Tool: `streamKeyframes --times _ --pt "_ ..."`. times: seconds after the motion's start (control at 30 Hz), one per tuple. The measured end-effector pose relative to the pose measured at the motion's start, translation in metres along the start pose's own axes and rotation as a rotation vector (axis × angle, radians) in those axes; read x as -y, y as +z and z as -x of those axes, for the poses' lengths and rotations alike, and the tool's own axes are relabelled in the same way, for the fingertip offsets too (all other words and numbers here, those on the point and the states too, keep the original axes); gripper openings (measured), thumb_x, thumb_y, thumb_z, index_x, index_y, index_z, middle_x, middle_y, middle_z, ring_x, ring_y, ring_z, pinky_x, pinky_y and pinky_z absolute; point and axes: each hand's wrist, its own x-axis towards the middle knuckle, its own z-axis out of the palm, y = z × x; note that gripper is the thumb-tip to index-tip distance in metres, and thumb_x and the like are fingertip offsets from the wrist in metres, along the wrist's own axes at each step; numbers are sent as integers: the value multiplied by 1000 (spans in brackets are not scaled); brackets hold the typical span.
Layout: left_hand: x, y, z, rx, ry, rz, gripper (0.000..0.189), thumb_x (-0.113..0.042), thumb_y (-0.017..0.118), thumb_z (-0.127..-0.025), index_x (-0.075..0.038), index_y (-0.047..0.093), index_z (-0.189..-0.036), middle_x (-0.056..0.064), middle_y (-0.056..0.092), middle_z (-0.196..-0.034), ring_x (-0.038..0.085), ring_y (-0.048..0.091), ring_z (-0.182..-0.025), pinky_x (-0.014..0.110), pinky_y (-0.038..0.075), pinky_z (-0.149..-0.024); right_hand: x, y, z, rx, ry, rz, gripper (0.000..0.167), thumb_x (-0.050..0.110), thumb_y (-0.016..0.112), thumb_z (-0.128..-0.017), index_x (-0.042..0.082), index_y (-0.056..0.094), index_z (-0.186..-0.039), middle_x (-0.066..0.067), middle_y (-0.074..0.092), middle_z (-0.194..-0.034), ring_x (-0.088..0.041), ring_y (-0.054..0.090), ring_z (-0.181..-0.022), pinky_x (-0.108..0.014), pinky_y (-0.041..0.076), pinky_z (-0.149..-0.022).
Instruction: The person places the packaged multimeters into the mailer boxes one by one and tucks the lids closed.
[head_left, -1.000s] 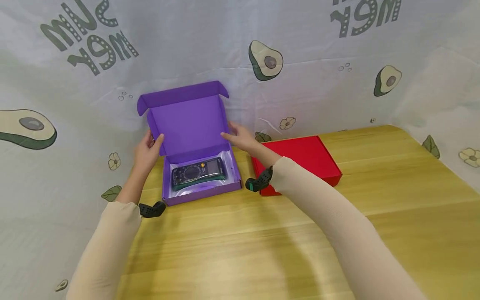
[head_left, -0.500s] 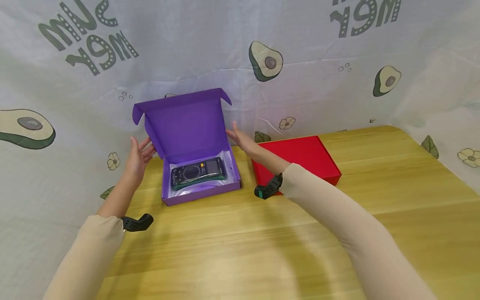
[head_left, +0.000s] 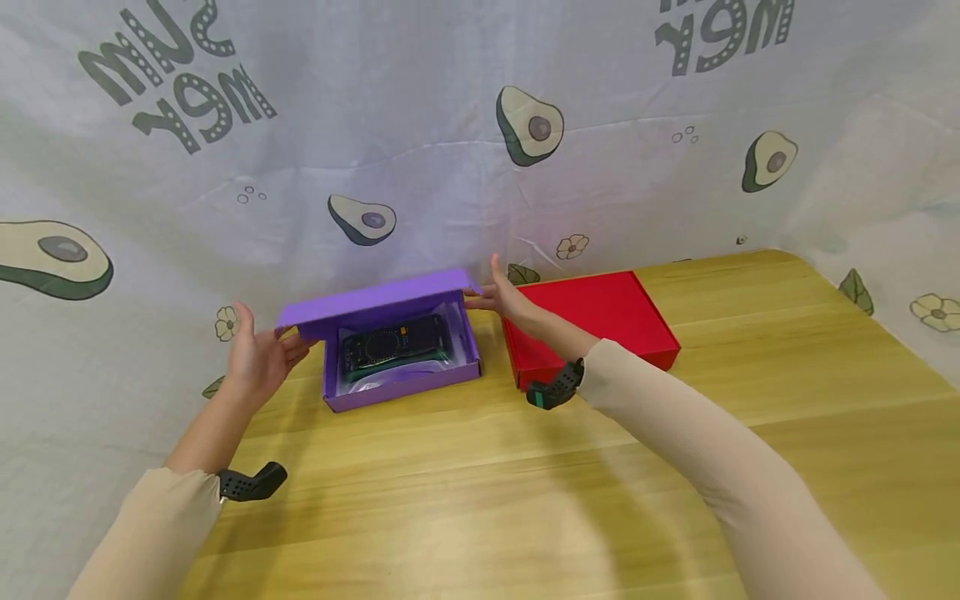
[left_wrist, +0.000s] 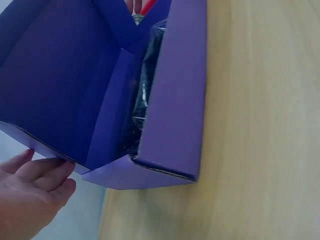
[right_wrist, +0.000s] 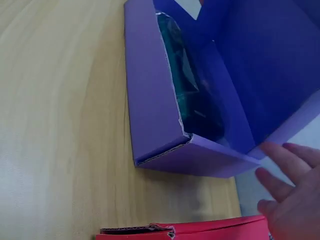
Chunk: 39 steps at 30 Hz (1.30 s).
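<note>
The purple cardboard box [head_left: 405, 392] sits at the back left of the table, its lid [head_left: 375, 298] tilted partway down over it. Inside lies a dark multimeter [head_left: 397, 343] in a clear plastic bag, its upper part shaded by the lid. My left hand [head_left: 258, 360] is at the lid's left side, fingers extended and fingertips against the side flap in the left wrist view. On the other side, my right hand [head_left: 512, 302] has its fingers spread, with fingertips right at the lid's right edge. Neither hand grips anything.
A closed red box [head_left: 600, 321] stands just right of the purple one, under my right forearm. Behind the wooden table [head_left: 450, 492] hangs a pale cloth [head_left: 435, 100] printed with avocados. Each wrist wears a black device.
The lid has swung down and forward from nearly upright. My left hand has let go of its side and moved outward; my right hand has shifted slightly right, fingers now spread.
</note>
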Motion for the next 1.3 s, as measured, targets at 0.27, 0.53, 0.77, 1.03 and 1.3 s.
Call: streamKeyframes --times 0.27,0.53,0.77,1.03,1.3 --pt "22 11 5 -110 -42 -270 82 -57 23 -94 2 3 -146 6 33 -143 26 8 -139 37 4 -114 -5 22 12 -103 131 260 69 56 40 -91 7 43 -138 -11 44 -139 -27 37 -130 -46 22 -110" --pt "51 22 11 -182 -112 -347 63 -31 32 -101 -13 -6 -148 6 -12 -154 25 -9 -140 41 2 -114 -23 54 23 -255 104 295 53 29 48 -95 2 38 -139 -17 47 -136 -30 51 -118 -39 45 -95" --pt "69 22 13 -246 -130 -424 65 -26 40 -100 -18 -2 -149 14 -5 -154 29 -2 -141 44 7 -114 -43 65 26 -312 8 308 50 17 49 -95 -1 34 -139 -23 43 -137 -35 43 -125 -45 41 -99" --pt "84 28 21 -377 -83 -595 71 -43 45 -95 -10 13 -149 21 21 -150 33 25 -136 44 26 -109 -53 69 38 -362 -16 323 55 23 46 -96 -5 28 -140 -27 44 -134 -36 46 -122 -46 41 -98" --pt "92 28 41 -478 -49 -828 74 -53 51 -88 -5 36 -141 19 43 -135 28 41 -127 40 34 -104 -58 72 70 -307 20 376 56 25 40 -99 -13 28 -138 -25 40 -139 -34 38 -129 -43 33 -105"
